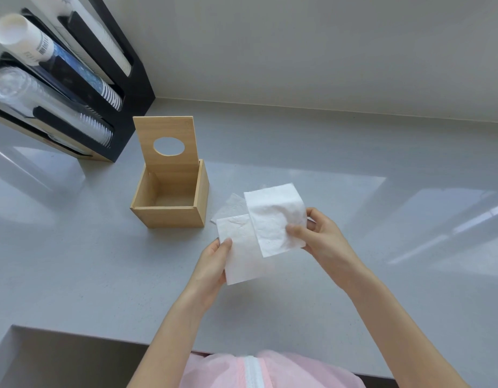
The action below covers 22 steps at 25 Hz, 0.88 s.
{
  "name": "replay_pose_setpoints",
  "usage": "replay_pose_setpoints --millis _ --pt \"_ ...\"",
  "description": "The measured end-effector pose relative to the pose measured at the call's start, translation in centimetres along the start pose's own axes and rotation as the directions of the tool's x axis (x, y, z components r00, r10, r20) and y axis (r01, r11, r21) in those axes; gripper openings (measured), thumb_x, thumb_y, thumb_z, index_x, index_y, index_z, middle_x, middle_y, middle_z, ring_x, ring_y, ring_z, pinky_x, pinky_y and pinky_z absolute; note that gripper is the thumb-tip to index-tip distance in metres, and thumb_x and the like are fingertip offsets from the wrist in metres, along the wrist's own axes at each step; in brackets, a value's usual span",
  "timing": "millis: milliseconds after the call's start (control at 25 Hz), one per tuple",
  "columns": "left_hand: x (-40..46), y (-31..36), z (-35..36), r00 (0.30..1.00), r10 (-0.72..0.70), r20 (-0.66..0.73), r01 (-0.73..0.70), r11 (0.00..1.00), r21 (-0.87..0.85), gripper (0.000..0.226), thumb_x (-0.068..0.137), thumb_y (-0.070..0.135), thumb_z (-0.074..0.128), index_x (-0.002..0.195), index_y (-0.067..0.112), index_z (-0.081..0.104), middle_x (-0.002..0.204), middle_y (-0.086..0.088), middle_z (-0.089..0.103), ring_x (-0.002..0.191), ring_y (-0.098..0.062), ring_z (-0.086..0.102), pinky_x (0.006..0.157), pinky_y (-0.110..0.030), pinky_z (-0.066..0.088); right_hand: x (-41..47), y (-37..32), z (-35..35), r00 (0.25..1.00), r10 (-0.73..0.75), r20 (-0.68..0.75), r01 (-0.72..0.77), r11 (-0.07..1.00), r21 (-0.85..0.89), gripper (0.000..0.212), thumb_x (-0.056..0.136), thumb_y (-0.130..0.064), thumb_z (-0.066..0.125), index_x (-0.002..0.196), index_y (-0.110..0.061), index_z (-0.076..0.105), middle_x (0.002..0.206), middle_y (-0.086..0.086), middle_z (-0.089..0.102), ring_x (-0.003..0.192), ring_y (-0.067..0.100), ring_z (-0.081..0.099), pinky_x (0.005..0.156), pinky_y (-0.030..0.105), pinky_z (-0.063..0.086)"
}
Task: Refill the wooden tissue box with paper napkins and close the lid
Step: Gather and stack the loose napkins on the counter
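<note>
The wooden tissue box (169, 217) stands on the grey counter, its inside bare. Its lid (165, 127), with an oval hole, is tipped up at the back. To the right of the box I hold white paper napkins above the counter. My left hand (211, 267) pinches one napkin (241, 253) by its left edge. My right hand (320, 236) grips another napkin (274, 217) that overlaps the first. A third napkin (232, 205) lies flat on the counter behind them, close to the box.
A black cup dispenser (124, 88) with stacks of paper and clear plastic cups stands at the back left against the wall. The grey counter (354, 303) has a front edge near my body and a recess at the lower left.
</note>
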State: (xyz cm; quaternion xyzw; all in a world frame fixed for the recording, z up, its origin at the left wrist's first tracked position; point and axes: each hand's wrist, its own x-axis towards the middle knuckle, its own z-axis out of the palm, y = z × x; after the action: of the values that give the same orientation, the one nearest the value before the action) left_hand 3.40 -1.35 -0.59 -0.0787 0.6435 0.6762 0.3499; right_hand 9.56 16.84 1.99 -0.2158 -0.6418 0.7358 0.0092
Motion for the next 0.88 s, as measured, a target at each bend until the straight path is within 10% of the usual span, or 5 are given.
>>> replay_pose_setpoints --millis 360,880 --pt "0.2 -0.7 -0.1 0.997 0.012 0.082 -0.008 0.999 -0.051 0.038 0.097 0.032 0.028 0.109 0.021 0.063 0.104 -0.001 0.073 0.097 -0.017 0.068 0.073 -0.03 0.058 -0.4 3.5 4.0 0.995 0.074 -0.07 -0.098 0.888 -0.45 0.017 0.082 -0.017 0.058 0.099 -0.019 0.054 0.094 -0.004 0.062 0.084 0.015 0.06 0.064 0.019 0.045" --pt "-0.1 -0.7 0.0 0.999 -0.035 0.031 0.036 0.999 -0.008 0.031 0.095 0.011 0.035 0.118 0.01 0.055 0.112 -0.01 0.066 0.1 -0.025 0.064 0.083 -0.036 0.051 -0.1 3.7 4.4 0.994 0.104 0.023 -0.073 0.825 -0.56 0.021 0.082 -0.021 0.057 0.101 -0.012 0.057 0.093 0.002 0.067 0.084 0.021 0.064 0.073 0.034 0.053"
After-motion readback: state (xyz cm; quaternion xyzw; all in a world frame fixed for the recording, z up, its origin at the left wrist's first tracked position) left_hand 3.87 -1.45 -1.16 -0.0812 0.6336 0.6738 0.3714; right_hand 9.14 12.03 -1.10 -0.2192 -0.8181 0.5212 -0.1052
